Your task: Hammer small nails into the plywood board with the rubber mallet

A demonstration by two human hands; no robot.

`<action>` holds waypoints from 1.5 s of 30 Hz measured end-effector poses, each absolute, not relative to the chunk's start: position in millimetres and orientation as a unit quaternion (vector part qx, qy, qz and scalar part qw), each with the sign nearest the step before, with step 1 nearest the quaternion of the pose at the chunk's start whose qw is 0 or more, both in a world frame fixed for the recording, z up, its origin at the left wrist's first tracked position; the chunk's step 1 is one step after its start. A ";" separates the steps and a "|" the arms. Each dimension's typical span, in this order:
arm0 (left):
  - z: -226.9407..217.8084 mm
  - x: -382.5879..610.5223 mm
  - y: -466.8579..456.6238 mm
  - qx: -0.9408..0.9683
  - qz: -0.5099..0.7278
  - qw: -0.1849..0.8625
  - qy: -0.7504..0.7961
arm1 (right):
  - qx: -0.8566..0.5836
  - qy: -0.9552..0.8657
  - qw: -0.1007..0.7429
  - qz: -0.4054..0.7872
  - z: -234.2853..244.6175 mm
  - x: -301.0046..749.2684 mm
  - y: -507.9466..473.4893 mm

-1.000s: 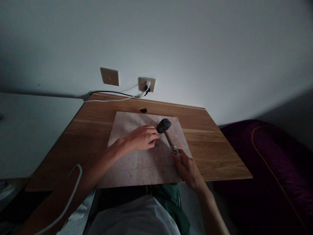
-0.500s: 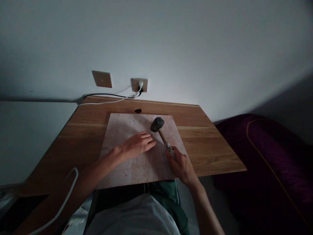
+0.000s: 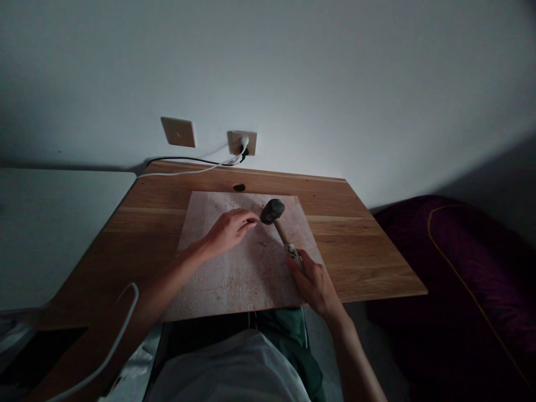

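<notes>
My right hand (image 3: 317, 281) is wrapped round the pale, dark-marked grip of a mallet (image 3: 286, 231) with a black head and wooden handle. The mallet's head hangs over the upper right of a whitish board (image 3: 213, 279). Just left of that head, my left hand (image 3: 231, 228) has its thumb and fingertips brought together. Anything between them is too small to make out. A row of several small nails (image 3: 233, 205) stands along the board's far side. One thin nail-like piece (image 3: 262, 243) lies on the board between my hands.
The board lies on a wooden desk (image 3: 355, 257) against a wall. A wall socket (image 3: 243, 143) holds plugs, and a white cable (image 3: 180, 172) runs left from it. A white cable loop (image 3: 121, 329) hangs at lower left. Purple fabric (image 3: 473, 279) is at the right.
My left hand has lifted from low over the board and moved up towards the mallet's head, its fingertips closing. The small piece beneath it now shows. My right hand keeps the mallet nearly still.
</notes>
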State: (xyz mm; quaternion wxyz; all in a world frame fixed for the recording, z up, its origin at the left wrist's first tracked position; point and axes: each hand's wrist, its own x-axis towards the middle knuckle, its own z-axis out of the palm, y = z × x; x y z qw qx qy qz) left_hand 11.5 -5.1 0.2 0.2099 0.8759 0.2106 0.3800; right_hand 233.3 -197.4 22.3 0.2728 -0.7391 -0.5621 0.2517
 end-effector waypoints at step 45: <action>-20.9 -30.7 59.5 0.809 0.347 0.167 0.444 | -0.751 -0.558 0.264 0.236 21.9 230.6 -198.8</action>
